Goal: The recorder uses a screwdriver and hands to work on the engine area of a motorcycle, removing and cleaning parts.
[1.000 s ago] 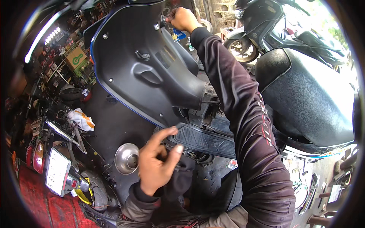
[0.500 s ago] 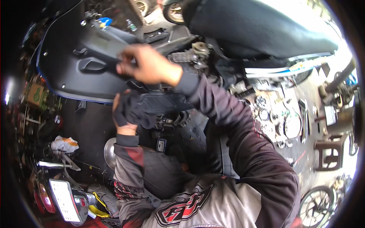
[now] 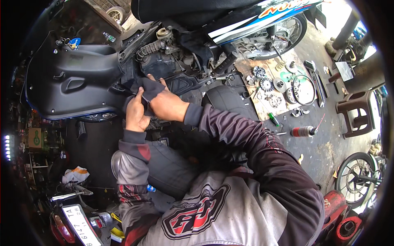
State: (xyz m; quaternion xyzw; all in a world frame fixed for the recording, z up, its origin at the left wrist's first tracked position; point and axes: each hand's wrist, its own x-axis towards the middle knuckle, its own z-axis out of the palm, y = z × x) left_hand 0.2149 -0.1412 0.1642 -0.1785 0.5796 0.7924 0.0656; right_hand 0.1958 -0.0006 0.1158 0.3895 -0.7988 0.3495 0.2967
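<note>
Both hands are together on a dark grey cloth (image 3: 151,89), bunched at the footwell of a partly stripped scooter. My left hand (image 3: 137,114) grips its near side, thumb pointing up. My right hand (image 3: 167,104) closes on it from the right, some fingers reaching past its far edge. Part of the cloth is hidden by the hands. Left of them is the scooter's black inner leg shield (image 3: 84,76). A black footboard (image 3: 184,84) lies just beyond my right hand. Farther back, an exposed engine (image 3: 158,59) with a ribbed hose shows.
To the right, a cardboard sheet (image 3: 262,107) bears several gears and a drive belt (image 3: 303,91). A spray can (image 3: 303,131) lies near a brown plastic stool (image 3: 358,114). Keys (image 3: 74,43) hang at the scooter's front. Another motorbike's tail (image 3: 61,227) stands at the lower left.
My right hand has come down from above the leg shield and now grips the cloth beside my left hand. The view has shifted, showing more of the cardboard and rear wheel.
</note>
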